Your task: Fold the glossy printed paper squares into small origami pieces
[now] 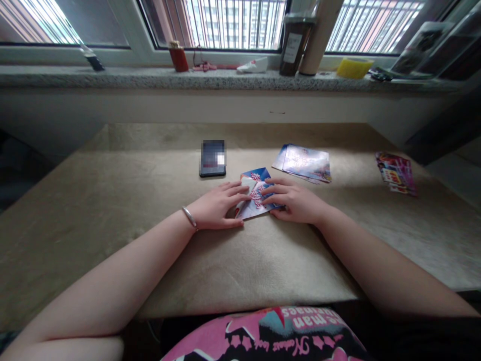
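A blue printed paper (pixel 259 193) with red-and-white lettering lies on the tan tabletop in front of me, partly folded over. My left hand (pixel 221 204) rests flat on its left side, fingers stretched out and a silver bangle at the wrist. On the paper's right side lies my right hand (pixel 295 200), its fingers spread and touching the print. Parts of the paper are hidden under both sets of fingers. Just beyond my right hand sits a small stack of similar blue printed sheets (pixel 306 161), slightly fanned.
A dark phone-like object (pixel 213 158), blurred out, lies beyond my left hand. Colourful cards (pixel 396 174) are fanned at the right. Along the stone windowsill (pixel 143 79) stand a red lighter-like item (pixel 178 56), a dark jar (pixel 295 45) and a yellow tape roll (pixel 353 68).
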